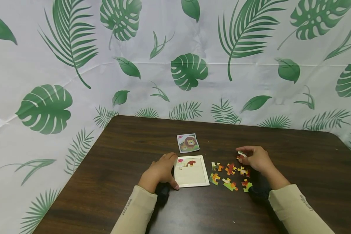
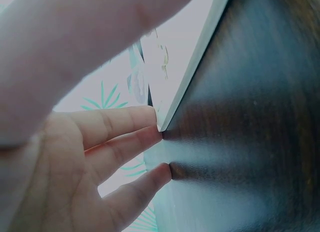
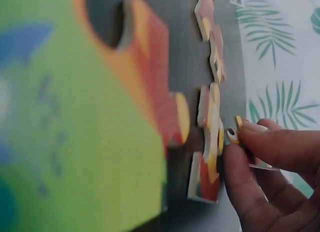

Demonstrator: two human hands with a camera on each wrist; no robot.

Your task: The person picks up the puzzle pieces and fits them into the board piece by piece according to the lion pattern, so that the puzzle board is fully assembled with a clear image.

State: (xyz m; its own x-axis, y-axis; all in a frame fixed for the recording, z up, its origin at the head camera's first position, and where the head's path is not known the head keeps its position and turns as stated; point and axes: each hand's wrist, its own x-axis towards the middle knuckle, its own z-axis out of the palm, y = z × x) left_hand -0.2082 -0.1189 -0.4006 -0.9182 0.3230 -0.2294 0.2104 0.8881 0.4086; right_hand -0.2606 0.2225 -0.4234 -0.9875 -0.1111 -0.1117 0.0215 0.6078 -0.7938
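A white-rimmed puzzle tray lies on the dark table, with a few pieces set along its upper part. My left hand rests at its left side, thumb by the lower left corner. In the left wrist view, nearly straight fingers touch the tray's corner. At the right, my right hand pinches a jigsaw piece between thumb and fingers. The right wrist view shows part of this piece, mostly hidden by the fingers. Several loose jigsaw pieces lie between the tray and my right hand.
A small picture card with a lion on it lies just behind the tray. Beyond the table's back edge hangs a white cloth printed with green leaves. In the right wrist view, one blurred green piece looms close.
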